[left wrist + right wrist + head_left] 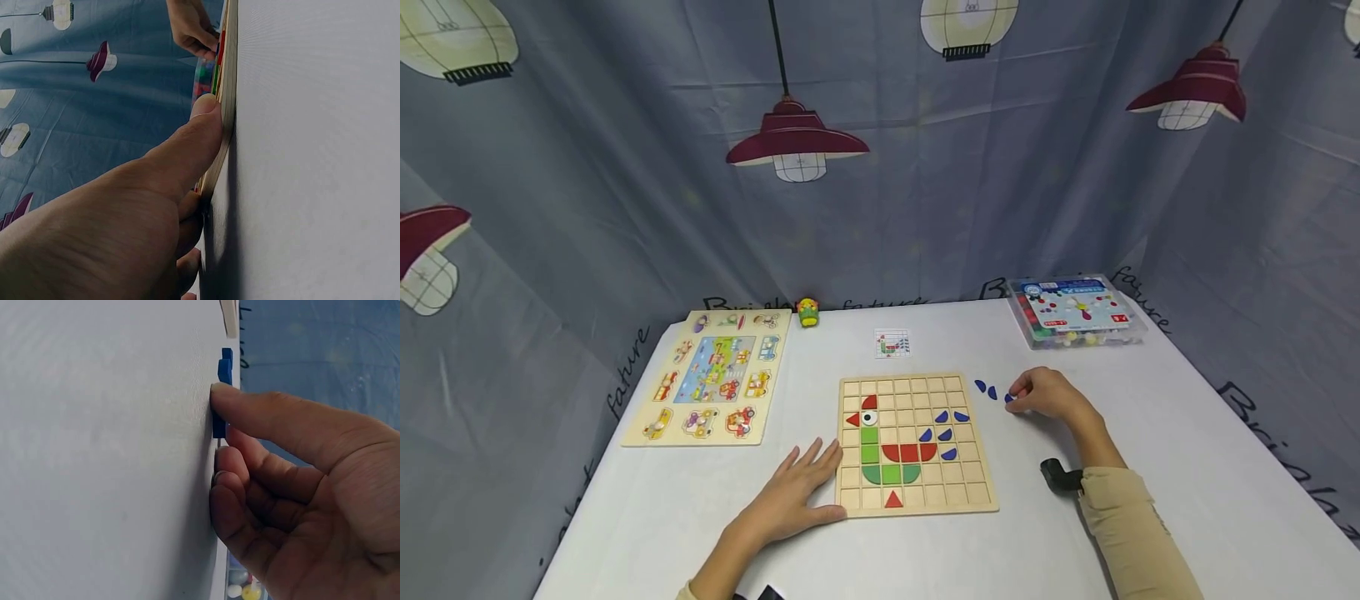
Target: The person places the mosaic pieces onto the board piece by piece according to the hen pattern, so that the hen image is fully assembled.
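A square wooden grid board [951,492] lies in the middle of the table, bearing a bird shape made of red, green and blue pieces. An eye piece [868,417] forms part of its head. My left hand [793,492] rests at the board's left edge with fingers spread, its thumb [206,115] against the rim. Right of the board, my right hand [1047,393] pinches a blue half-round puzzle piece [219,428] between thumb and fingers, down at the tabletop. Two more blue pieces [987,389] lie between that hand and the board.
Behind the board lies a small pattern card [892,343]. A vehicle picture puzzle [647,408] is at the left, with a small yellow-green toy [808,312] near its far corner. At the back right sits a clear plastic box [1078,312] of coloured parts. A curtain [880,233] hangs behind.
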`<state>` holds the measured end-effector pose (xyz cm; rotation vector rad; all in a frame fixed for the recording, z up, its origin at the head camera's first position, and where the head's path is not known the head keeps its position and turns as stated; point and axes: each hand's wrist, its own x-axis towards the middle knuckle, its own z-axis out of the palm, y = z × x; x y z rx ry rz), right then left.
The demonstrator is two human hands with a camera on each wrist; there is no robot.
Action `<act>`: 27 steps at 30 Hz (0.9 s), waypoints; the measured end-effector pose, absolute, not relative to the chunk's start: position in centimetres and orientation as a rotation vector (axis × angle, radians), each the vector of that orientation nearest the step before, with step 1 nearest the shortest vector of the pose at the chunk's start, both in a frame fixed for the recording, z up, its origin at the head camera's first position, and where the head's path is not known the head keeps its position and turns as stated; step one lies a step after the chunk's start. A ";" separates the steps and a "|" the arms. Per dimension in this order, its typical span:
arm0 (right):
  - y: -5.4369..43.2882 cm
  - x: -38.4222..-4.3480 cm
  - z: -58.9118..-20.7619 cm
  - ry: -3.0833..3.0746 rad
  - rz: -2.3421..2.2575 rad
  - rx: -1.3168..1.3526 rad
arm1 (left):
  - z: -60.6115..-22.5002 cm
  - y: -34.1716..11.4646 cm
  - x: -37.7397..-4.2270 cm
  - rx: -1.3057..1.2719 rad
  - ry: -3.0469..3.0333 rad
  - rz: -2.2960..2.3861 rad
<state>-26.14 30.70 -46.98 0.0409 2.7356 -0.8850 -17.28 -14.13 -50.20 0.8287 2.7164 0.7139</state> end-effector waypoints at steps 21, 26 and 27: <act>29.7 -25.9 -46.9 2.753 -0.892 -0.064 | -50.0 -14.0 -17.1 0.825 2.706 0.729; 29.4 -25.7 -46.8 2.760 -0.909 -0.061 | -50.0 -14.0 -17.2 0.817 2.705 0.718; 29.3 -25.6 -46.8 2.761 -0.913 -0.061 | -50.0 -14.0 -17.2 0.817 2.705 0.716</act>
